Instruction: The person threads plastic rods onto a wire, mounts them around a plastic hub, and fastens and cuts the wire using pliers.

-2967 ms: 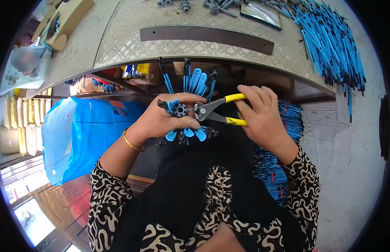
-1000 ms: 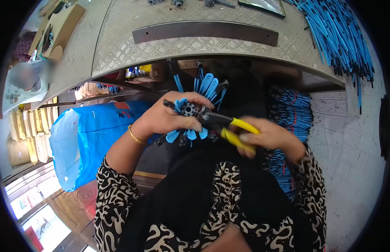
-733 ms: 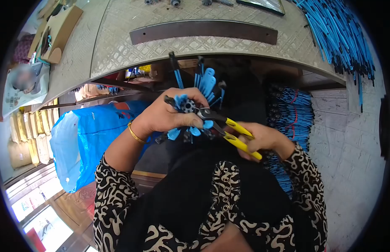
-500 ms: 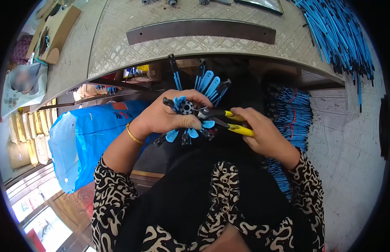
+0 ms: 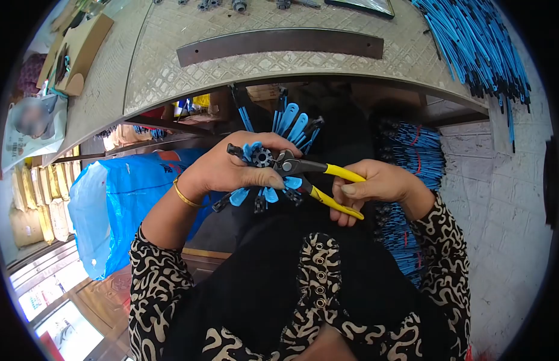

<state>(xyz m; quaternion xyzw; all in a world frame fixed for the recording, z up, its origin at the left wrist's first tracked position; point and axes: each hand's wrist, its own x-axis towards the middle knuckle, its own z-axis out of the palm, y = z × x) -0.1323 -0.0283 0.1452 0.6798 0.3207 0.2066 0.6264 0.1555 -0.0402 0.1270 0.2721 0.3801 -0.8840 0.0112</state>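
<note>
My left hand (image 5: 240, 165) is wrapped round a folding clothes hanger (image 5: 262, 157), or something like it: a black round toothed hub with blue paddle-shaped arms and black clips fanning out on both sides. In my right hand (image 5: 375, 185) is a pair of pliers (image 5: 345, 174) with yellow grips, their handles spread apart. The pliers' jaws rest against the hub's right side, beside my left fingers. My right thumb lies across the space between the handles. Whether the jaws grip a part is too small to tell.
A dark metal strip (image 5: 279, 47) lies on the patterned table (image 5: 153, 72) ahead. Blue rods with black ends (image 5: 478, 48) are piled at the table's right. Banded blue rod bundles (image 5: 418, 156) stand below. At left hangs a blue plastic bag (image 5: 135, 198); a cardboard box (image 5: 90, 51) sits beyond.
The pliers' handles have spread apart, and my right hand has loosened round them and shifted slightly right. The hanger stays in my left hand. The whole view has shifted a little.
</note>
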